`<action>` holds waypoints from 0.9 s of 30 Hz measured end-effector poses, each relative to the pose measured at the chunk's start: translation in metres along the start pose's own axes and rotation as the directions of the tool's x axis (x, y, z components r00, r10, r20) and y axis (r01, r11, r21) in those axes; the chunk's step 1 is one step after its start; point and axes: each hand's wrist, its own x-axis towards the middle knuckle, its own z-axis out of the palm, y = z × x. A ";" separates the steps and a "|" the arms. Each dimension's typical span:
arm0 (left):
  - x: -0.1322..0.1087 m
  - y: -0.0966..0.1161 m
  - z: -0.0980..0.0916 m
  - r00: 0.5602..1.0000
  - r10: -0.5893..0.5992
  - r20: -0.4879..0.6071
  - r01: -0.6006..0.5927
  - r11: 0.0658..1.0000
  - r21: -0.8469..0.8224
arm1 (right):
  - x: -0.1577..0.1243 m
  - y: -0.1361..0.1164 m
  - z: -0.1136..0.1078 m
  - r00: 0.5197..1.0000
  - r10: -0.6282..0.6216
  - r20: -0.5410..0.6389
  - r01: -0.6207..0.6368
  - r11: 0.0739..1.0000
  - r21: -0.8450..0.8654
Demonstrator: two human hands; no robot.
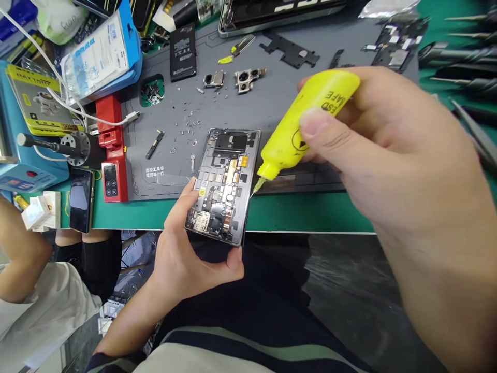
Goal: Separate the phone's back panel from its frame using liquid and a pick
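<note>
Right hand pinches tapered yellow plastic squeeze bottle, left hand, partly hidden, grips opened grey rectangular phone, centre frame.

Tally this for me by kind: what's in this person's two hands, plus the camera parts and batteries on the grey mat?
Opened phone in the left hand: 1
Yellow bottle in the right hand: 1
Camera parts on the grey mat: 2
Black battery on the mat: 1
Total: 5

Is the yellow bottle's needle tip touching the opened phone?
Cannot tell: in the head view, the needle tip lines up with the edge of the opened phone, but a depth gap wouldn't show.
</note>
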 end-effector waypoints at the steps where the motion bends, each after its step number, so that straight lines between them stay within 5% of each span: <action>1: 0.000 -0.001 0.000 1.000 -0.004 0.001 0.004 1.000 -0.009 | 0.000 0.001 0.000 1.000 0.002 0.010 -0.002 1.000 0.001; 11: 0.000 -0.010 -0.009 0.996 -0.071 0.053 0.081 0.973 -0.216 | -0.017 0.003 -0.001 0.986 0.094 -0.141 -0.072 0.985 0.154; 20: -0.006 -0.005 -0.006 0.982 -0.172 0.077 0.189 0.902 -0.388 | -0.056 -0.002 0.001 0.946 0.171 -0.275 -0.152 0.984 0.089; 27: -0.008 -0.007 -0.007 0.981 -0.169 0.098 0.190 0.947 -0.261 | -0.051 -0.002 0.001 0.954 0.158 -0.256 -0.147 0.987 0.062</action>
